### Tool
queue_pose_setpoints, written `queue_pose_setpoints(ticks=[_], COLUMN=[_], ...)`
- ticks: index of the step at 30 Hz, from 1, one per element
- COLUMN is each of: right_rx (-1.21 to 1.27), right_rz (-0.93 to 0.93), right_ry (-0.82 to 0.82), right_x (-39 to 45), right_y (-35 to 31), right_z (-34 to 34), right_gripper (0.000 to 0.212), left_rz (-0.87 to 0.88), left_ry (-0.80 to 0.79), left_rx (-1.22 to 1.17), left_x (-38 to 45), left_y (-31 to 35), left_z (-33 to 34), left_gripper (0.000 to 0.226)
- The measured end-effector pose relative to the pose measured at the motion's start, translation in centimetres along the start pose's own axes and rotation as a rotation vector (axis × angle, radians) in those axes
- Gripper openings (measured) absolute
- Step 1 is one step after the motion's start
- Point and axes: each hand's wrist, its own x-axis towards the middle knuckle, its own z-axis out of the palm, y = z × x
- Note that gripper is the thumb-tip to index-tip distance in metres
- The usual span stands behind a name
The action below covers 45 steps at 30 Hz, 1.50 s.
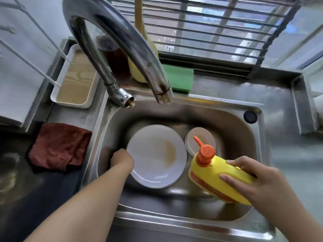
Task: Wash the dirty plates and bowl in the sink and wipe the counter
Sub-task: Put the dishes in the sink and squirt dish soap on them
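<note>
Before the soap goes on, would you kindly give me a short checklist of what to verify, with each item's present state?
1. Left hand grips the large plate at its left rim: ok.
2. Right hand holds the soap bottle, tilted over the sink: ok.
3. Pump nozzle over the large plate: not ok, it is over the small plate.
4. Sponge in hand: not ok, on the ledge.
5. Soap left in the bottle: cannot tell.

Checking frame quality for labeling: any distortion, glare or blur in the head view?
Head view: wide-angle bending curves the faucet and window bars; daylight glare on the sink rim; edges soft, the left hand slightly blurred; the plate and soap bottle are legible.
</note>
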Motion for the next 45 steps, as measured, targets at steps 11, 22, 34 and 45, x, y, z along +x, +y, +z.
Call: queue_pose_setpoints(ticks=[11,22,34,45], right_rx=[0.039,-0.028,-0.084,-0.020], right_rz=[0.019,-0.033,-0.024,0.042], right_ry=[-0.019,-0.065,-0.096,0.032], right_x=[0.0,0.4,-0.2,-1.2], right_y=[0.2,0.2,-0.2,0.6], right_z=[-0.1,-0.1,-0.8,-0.2], right_gripper=[0.058,0.045,0.039,0.030], left_rz=[-0.062,0.020,0.000,0.060], left_ry=[-0.100,-0.138,-0.144,-0.136], left_rx=[-0.181,-0.626,-0.965,-0.938], left_x=[-1.3,-5.6,-10.2,-12.8], left_y=[0.4,-1.6,-3.3,-5.5], left_z=[-1.0,-2.1,-5.5,-7.7], left_gripper=[0.029,0.019,0.022,0.025])
